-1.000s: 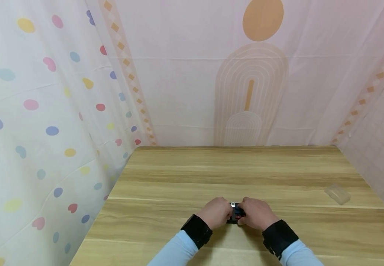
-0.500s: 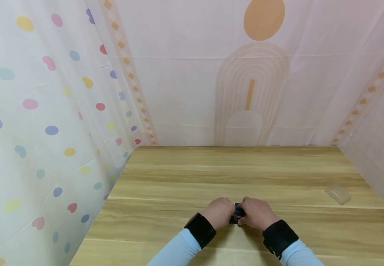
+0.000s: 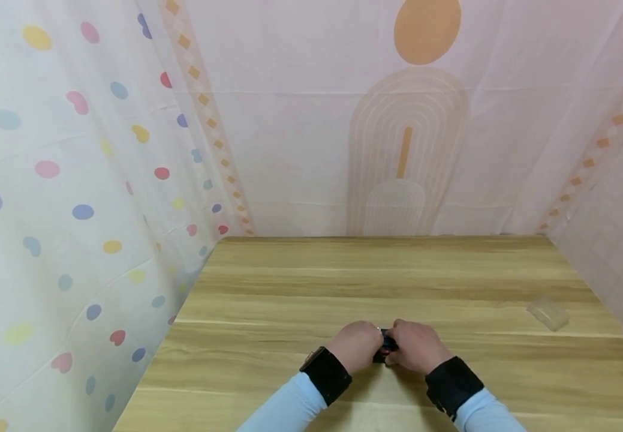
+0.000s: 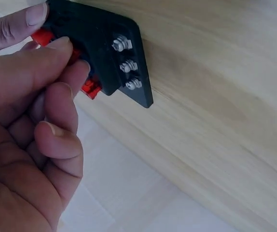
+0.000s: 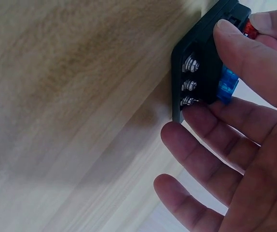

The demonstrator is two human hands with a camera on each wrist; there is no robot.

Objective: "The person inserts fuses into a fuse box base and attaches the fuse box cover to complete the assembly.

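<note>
A black fuse block [image 4: 95,31] stands on the wooden table between both hands. Metal screw terminals [image 4: 128,66] line its edge, and red blade fuses [image 4: 91,89] and a blue blade fuse [image 5: 228,84] sit on it. With curled fingers, my left hand [image 3: 355,346] pinches at a red fuse, mostly hidden behind the thumb and index finger. My right hand [image 3: 418,348] grips the block, its thumb on the top and a finger at the terminal side. In the right wrist view, its lower fingers extend loosely beside the block.
To the right on the table [image 3: 311,282] lies a clear plastic cover [image 3: 548,314]. Patterned curtains [image 3: 289,120] hang behind the table and along its sides. Black straps [image 3: 326,375] circle both wrists.
My left hand has shifted slightly right, covering more of the fuse block's left side, then held nearly still. The right hand keeps its place on the block.
</note>
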